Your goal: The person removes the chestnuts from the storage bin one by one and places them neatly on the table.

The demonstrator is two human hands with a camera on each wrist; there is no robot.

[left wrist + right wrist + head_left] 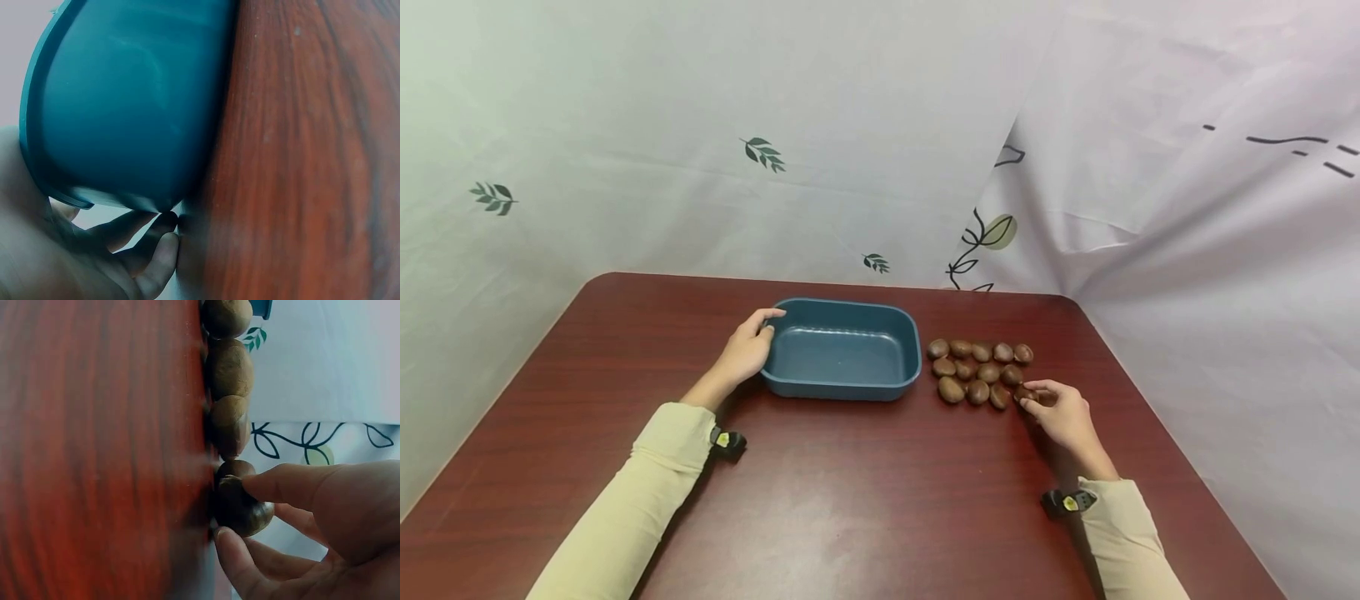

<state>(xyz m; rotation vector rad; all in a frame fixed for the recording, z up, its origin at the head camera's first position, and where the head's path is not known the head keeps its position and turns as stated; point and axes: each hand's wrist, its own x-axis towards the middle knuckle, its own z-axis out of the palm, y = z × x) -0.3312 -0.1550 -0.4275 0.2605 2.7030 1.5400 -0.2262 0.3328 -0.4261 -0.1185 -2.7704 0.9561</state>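
Observation:
A blue rectangular plastic tub (841, 390) stands on the table, its inside bare. At its left end my left hand (747, 346) grips the rim; the left wrist view shows several fingers against the tub's outer wall (125, 112). To the right of the tub, several brown chestnuts (988, 372) lie in rough rows. My right hand (1066, 414) pinches a chestnut (240, 509) between thumb and fingers at the near right corner of the group. That chestnut is low at the tabletop, close beside its neighbours, and partly covered by the fingers.
The dark red wooden table (842, 500) has rounded far corners. Behind it and along the right side hangs a pale cloth (850, 125) with leaf prints. A small black device is strapped at each wrist.

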